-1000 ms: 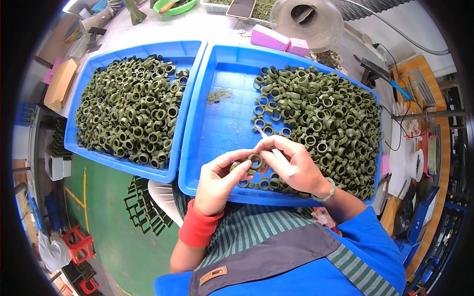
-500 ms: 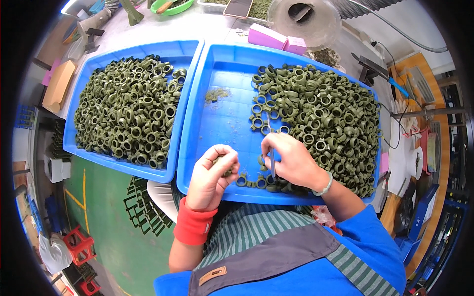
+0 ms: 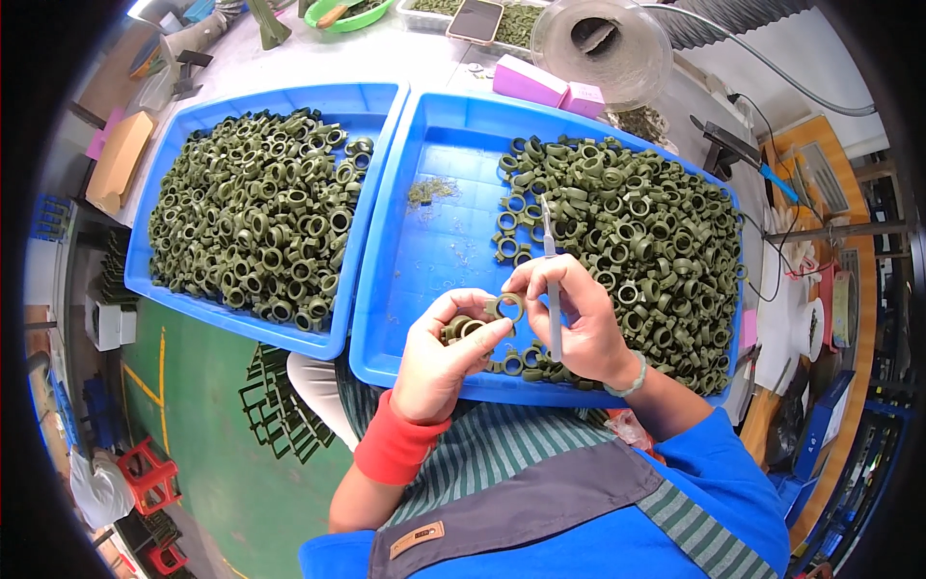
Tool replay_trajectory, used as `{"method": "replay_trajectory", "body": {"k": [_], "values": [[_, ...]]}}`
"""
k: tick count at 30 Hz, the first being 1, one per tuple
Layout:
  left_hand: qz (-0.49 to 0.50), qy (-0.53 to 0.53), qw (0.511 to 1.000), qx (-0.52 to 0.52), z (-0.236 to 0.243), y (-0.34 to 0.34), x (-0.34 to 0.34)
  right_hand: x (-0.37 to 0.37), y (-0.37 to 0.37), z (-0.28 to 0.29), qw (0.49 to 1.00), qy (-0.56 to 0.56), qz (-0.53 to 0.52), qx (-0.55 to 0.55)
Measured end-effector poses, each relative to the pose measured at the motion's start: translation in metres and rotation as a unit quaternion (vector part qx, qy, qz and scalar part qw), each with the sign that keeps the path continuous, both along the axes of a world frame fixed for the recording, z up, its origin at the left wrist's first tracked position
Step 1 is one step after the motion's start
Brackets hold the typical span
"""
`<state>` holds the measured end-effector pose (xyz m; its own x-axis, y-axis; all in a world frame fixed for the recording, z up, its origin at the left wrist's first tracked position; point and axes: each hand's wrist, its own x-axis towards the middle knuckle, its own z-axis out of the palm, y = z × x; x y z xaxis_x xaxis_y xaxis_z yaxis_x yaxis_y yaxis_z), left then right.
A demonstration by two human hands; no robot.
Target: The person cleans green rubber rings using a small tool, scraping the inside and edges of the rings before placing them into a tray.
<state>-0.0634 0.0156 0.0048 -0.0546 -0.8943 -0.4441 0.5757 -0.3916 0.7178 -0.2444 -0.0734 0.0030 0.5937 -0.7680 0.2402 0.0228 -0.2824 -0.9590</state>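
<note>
My left hand (image 3: 444, 357), with a red wristband, is closed on olive-green plastic rings, one of which (image 3: 506, 307) stands up at my fingertips. My right hand (image 3: 584, 328) grips a slim metal knife (image 3: 553, 318), its blade pointing away from me, and its fingertips are at that ring. Both hands are over the front of the right blue tray (image 3: 405, 217), whose right part holds a heap of similar rings (image 3: 646, 232). To the left, a second blue tray (image 3: 384, 111) is piled with several more rings (image 3: 251, 212).
Behind the trays are pink boxes (image 3: 531, 82), a phone (image 3: 473, 19), a green bowl (image 3: 352, 19) and a round clear container (image 3: 632, 53). A blue-handled tool (image 3: 776, 183) is at right. Red stools (image 3: 149, 482) stand on the green floor at lower left.
My left hand moved down, then came back up and right with a ring showing. My right hand lifted away, then returned to it; the knife now points more steeply away from me.
</note>
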Motion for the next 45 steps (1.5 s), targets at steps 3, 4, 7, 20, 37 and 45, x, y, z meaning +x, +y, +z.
{"method": "replay_trajectory", "body": {"k": [3, 4, 7, 20, 37, 45], "values": [[0.063, -0.149, 0.981, -0.106, 0.003, -0.002, -0.008, 0.004, 0.001, 0.009, 0.998, -0.008, -0.009, 0.063], [0.062, -0.149, 0.981, -0.106, 0.003, -0.002, -0.008, 0.004, 0.001, 0.012, 0.996, 0.001, -0.006, 0.094], [0.068, -0.214, 0.963, -0.151, 0.002, -0.001, -0.005, 0.000, -0.001, 0.003, 0.997, 0.000, 0.007, 0.081], [0.090, -0.347, 0.918, -0.168, 0.006, 0.001, 0.001, 0.001, -0.008, 0.014, 0.994, 0.103, -0.026, -0.012], [0.026, 0.007, 0.998, 0.049, 0.001, -0.003, 0.012, -0.005, -0.014, 0.006, 0.980, 0.057, 0.030, 0.188], [-0.022, 0.053, 0.998, 0.038, 0.013, -0.004, -0.005, 0.000, -0.008, 0.003, 0.980, -0.080, 0.031, 0.179]]}}
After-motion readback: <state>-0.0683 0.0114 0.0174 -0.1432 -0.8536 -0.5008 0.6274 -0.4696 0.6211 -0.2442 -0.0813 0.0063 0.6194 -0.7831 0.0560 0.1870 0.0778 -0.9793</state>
